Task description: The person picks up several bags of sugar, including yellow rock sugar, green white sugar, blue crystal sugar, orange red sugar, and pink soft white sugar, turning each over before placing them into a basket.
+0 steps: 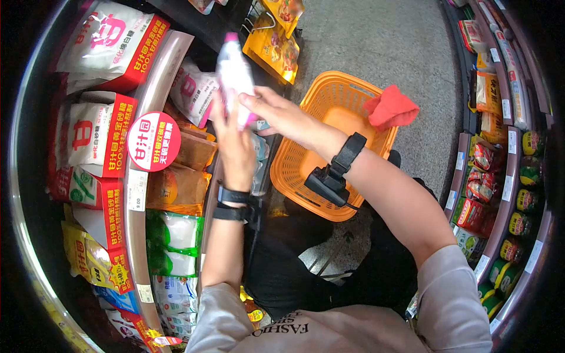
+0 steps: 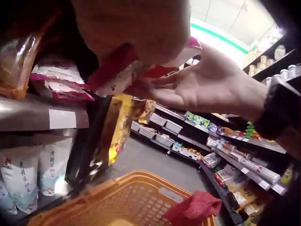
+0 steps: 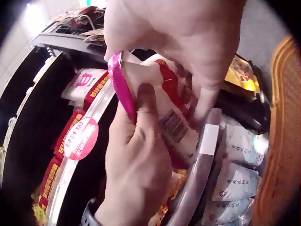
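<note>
A white bag with pink ends [image 1: 234, 73] is held up in front of the shelf, blurred in the head view. My left hand [image 1: 234, 141] grips its lower part from the near side, and my right hand [image 1: 279, 115] holds it from the right. In the right wrist view the left thumb lies on the bag's face [image 3: 174, 123], beside a barcode, while the right hand [image 3: 178, 37] curls over the top. The left wrist view shows the right palm [image 2: 202, 84] turned up beside the bag [image 2: 124, 77].
An orange basket [image 1: 282, 159] with a red cloth [image 1: 393, 109] on its rim stands on the floor to the right. Bagged goods [image 1: 94, 135] fill the left shelf, yellow packets [image 1: 273, 53] hang ahead, and another stocked shelf [image 1: 509, 147] lines the right.
</note>
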Action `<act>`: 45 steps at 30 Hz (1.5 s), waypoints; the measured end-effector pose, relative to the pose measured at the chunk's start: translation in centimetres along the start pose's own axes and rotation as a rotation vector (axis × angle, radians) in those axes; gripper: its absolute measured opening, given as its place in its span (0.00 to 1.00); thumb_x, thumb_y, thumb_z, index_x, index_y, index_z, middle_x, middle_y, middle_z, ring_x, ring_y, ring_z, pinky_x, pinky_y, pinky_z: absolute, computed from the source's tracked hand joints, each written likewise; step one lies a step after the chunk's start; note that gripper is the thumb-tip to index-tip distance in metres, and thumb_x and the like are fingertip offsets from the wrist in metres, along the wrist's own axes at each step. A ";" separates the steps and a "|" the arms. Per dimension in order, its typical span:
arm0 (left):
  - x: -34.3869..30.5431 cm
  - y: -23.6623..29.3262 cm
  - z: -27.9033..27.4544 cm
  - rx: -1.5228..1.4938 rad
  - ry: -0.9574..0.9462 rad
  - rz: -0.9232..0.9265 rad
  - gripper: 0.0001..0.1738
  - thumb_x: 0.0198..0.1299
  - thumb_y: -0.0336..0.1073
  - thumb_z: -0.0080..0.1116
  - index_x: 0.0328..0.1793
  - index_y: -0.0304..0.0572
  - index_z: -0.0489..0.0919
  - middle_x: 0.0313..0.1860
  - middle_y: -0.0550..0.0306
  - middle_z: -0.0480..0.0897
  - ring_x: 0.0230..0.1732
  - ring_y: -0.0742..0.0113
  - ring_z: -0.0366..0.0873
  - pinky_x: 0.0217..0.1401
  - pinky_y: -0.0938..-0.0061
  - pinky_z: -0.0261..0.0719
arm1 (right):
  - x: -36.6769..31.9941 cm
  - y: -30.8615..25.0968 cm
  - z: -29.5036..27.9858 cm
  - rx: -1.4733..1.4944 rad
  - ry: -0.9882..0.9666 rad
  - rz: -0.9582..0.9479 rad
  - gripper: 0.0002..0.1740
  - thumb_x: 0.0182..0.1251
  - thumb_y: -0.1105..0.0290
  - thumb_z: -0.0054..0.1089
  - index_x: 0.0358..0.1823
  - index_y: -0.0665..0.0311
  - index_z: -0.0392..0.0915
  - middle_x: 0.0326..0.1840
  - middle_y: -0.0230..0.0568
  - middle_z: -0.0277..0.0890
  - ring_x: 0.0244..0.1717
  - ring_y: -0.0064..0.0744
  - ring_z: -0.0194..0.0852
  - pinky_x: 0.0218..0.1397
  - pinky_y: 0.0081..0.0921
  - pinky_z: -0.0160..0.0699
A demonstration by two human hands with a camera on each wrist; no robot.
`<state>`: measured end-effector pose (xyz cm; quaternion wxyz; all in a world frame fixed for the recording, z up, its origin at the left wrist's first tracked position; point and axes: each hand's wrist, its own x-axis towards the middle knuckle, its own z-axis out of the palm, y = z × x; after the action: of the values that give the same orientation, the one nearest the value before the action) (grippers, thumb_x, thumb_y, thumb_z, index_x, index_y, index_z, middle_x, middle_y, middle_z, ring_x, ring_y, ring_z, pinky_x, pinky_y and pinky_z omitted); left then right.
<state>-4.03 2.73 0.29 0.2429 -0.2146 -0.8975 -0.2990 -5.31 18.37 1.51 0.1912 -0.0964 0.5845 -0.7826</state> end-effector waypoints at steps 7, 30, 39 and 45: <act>-1.7 5.5 -0.9 0.025 -0.301 0.055 0.37 0.55 0.22 0.60 0.71 0.63 0.73 0.79 0.38 0.51 0.79 0.31 0.44 0.77 0.48 0.55 | -1.1 0.3 -2.8 0.400 -0.012 0.005 0.45 0.65 0.55 0.66 0.76 0.61 0.49 0.65 0.41 0.67 0.65 0.33 0.70 0.61 0.33 0.77; -3.4 3.1 0.0 -1.298 -0.073 -0.663 0.34 0.56 0.33 0.71 0.66 0.36 0.65 0.59 0.51 0.76 0.60 0.67 0.75 0.63 0.70 0.73 | -6.7 -1.8 -3.5 -0.122 0.102 0.157 0.40 0.51 0.64 0.79 0.60 0.78 0.65 0.54 0.46 0.76 0.55 0.27 0.76 0.58 0.25 0.75; -4.3 2.5 1.5 -1.230 -0.222 -0.829 0.25 0.60 0.32 0.69 0.59 0.32 0.72 0.51 0.52 0.82 0.49 0.71 0.81 0.49 0.77 0.80 | -6.3 -0.4 -4.8 -0.129 0.140 0.190 0.34 0.54 0.73 0.75 0.62 0.68 0.69 0.56 0.41 0.79 0.56 0.27 0.78 0.62 0.29 0.76; -4.2 2.0 0.8 -1.111 -0.274 -0.821 0.21 0.64 0.33 0.65 0.59 0.33 0.74 0.52 0.53 0.83 0.49 0.72 0.81 0.53 0.76 0.78 | -6.0 -0.9 -4.2 -0.080 0.113 0.247 0.31 0.55 0.73 0.75 0.60 0.68 0.71 0.55 0.40 0.80 0.55 0.26 0.79 0.62 0.27 0.76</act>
<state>0.12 3.70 -1.79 -0.1505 0.0134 -0.6428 -0.7509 -1.57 24.75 1.55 0.2488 0.0131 0.6323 -0.7336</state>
